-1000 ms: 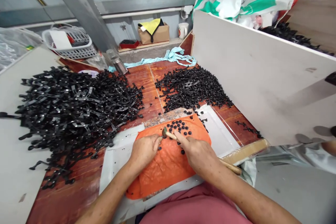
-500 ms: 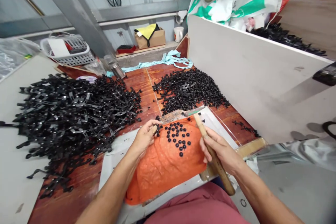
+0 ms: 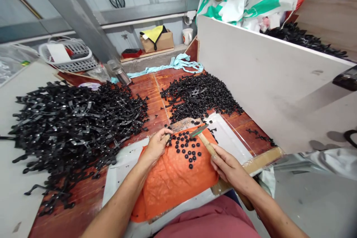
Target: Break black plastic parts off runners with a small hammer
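One hammer point(image 3: 206, 143) with a wooden handle is in your right hand point(image 3: 230, 164), and your fingers are wrapped around that handle. Its thin, greenish head is up near the top edge of the orange cloth point(image 3: 170, 191), by the black buttons point(image 3: 183, 151). I can't tell if the head touches the cloth or hangs just over it. Your left hand point(image 3: 156, 147) is at the top left of the cloth. Its thumb and fingers are pinched close together on a small black piece point(image 3: 169, 137) — your hand hides part of it, so its full shape is hard to see. The buttons lie loose in a bunch, to the right of that hand.

Under the cloth, a bit of speckled stone point(image 3: 182, 124) sticks out at the top. A white sheet point(image 3: 232, 137) shows on both sides of it. All this sits on a red-brown wood table point(image 3: 153, 91). To your left is a big heap of black straps point(image 3: 75, 115) with shiny dots. Past the cloth is a smaller heap of black bits point(image 3: 200, 96), just beside a tall white board point(image 3: 264, 74). At the back lies a crumpled light blue rag point(image 3: 180, 61), and behind it — on a ledge — are a brown box point(image 3: 164, 41) and a white mug point(image 3: 187, 36).
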`<control>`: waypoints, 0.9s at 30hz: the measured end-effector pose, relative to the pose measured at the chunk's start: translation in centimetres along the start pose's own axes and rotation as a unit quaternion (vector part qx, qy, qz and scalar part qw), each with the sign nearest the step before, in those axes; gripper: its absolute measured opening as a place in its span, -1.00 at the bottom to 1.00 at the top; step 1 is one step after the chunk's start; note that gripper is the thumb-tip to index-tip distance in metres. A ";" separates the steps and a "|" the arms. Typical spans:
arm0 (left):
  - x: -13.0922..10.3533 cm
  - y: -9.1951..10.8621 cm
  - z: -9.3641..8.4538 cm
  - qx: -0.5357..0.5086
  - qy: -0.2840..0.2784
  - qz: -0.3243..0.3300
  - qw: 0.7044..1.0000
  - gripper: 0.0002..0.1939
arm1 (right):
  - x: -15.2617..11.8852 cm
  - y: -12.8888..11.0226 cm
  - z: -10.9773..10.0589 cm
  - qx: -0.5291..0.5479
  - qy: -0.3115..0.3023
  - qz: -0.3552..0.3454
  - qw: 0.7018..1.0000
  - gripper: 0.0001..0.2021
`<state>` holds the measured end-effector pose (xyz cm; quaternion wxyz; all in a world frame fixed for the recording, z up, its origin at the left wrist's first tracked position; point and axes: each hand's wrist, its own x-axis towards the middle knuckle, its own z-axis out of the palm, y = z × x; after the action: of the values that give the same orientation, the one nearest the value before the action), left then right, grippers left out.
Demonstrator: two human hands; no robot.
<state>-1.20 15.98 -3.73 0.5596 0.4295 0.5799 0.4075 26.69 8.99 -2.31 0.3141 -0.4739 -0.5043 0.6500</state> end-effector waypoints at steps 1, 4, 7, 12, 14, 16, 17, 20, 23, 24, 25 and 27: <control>0.1 -0.2 0.0 0.008 0.002 0.011 1.000 -0.68 | 0.0 0.1 0.0 -0.017 -0.003 -0.007 1.000 -0.50; 0.4 -0.8 -0.1 0.028 0.011 0.027 0.999 -0.68 | 0.2 0.6 0.0 -0.076 -0.008 -0.034 0.996 -0.51; 0.5 -1.4 -0.2 0.045 0.018 0.032 0.998 -0.67 | 0.5 0.1 -0.2 -0.171 0.001 -0.073 0.983 -0.54; 0.8 -1.8 -0.4 0.077 0.049 0.053 0.994 -0.67 | 1.6 -3.5 0.6 -0.334 0.001 -0.146 0.931 -0.48; 0.8 -1.7 -0.4 0.066 0.048 0.051 0.995 -0.67 | 2.4 -4.8 1.3 -0.365 -0.003 -0.160 0.917 -0.44; 0.8 -1.7 -0.4 0.054 0.042 0.047 0.997 -0.67 | 3.1 -5.3 1.9 -0.389 0.001 -0.169 0.906 -0.43; 0.8 -1.7 -0.4 0.052 0.041 0.046 0.997 -0.67 | 3.5 -5.4 2.1 -0.401 0.002 -0.173 0.900 -0.43; 0.9 -1.8 -0.5 0.049 0.045 0.047 0.997 -0.67 | 4.4 -4.9 2.3 -0.429 0.002 -0.177 0.886 -0.44; 1.0 -2.1 -0.6 0.046 0.039 0.042 0.997 -0.67 | 4.7 -4.5 2.0 -0.436 -0.005 -0.177 0.883 -0.41; 1.1 -2.1 -0.6 0.047 0.037 0.039 0.997 -0.67 | 4.7 -4.4 1.9 -0.436 -0.006 -0.177 0.882 -0.41; 1.1 -2.1 -0.6 0.050 0.035 0.038 0.997 -0.66 | 4.7 -4.3 1.9 -0.439 -0.005 -0.176 0.881 -0.41; 1.1 -2.1 -0.6 0.058 0.034 0.040 0.997 -0.66 | 4.6 -4.4 1.7 -0.450 -0.002 -0.169 0.877 -0.43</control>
<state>-1.87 16.39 -6.01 0.4969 0.4698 0.6041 0.4092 23.14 13.74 0.55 0.1713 -0.4698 -0.8156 0.2912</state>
